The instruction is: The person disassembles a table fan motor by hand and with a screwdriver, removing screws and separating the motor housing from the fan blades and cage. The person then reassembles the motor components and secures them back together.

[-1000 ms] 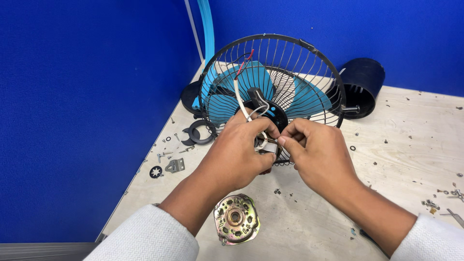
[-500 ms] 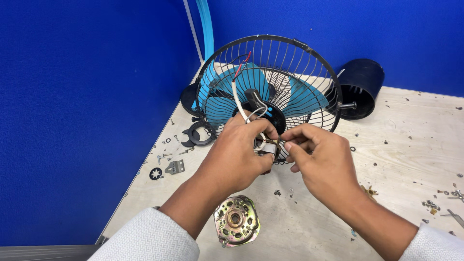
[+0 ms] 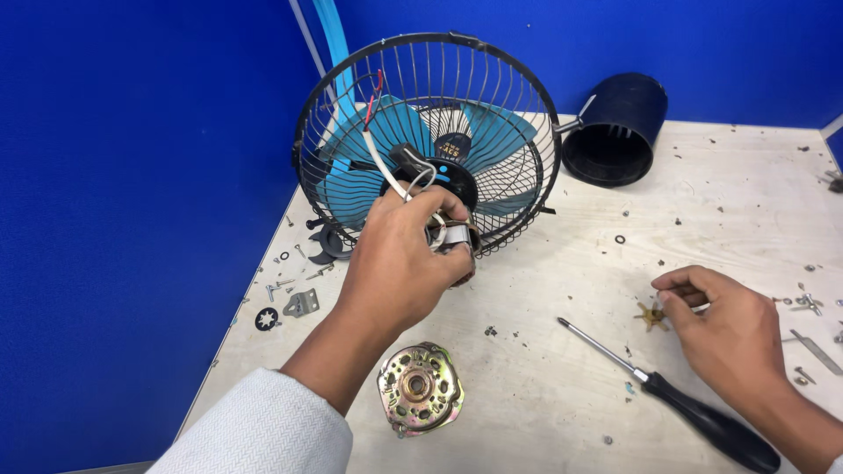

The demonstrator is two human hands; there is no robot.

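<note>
A black wire fan cage (image 3: 527, 114) with blue blades (image 3: 492, 132) stands tilted on the pale table (image 3: 544, 386). My left hand (image 3: 399, 259) is closed around the metal motor part (image 3: 455, 235) at the cage's hub, with white and red wires (image 3: 376, 145) running up from it. My right hand (image 3: 729, 329) rests on the table to the right, its curled fingertips beside a small brass star-shaped piece (image 3: 652, 314). Whether those fingertips pinch anything is unclear. A black-handled screwdriver (image 3: 702, 417) lies just below that hand.
A round brass-coloured motor housing (image 3: 420, 389) lies near the front edge. A dark blue cylindrical shell (image 3: 615, 132) lies behind the fan. Black and metal brackets (image 3: 301, 303), washers and screws are scattered left and right. Blue walls close the left and back.
My right hand has left the motor and moved right and down to the table by the brass piece. The fan cage now stands more upright. My left hand keeps its hold.
</note>
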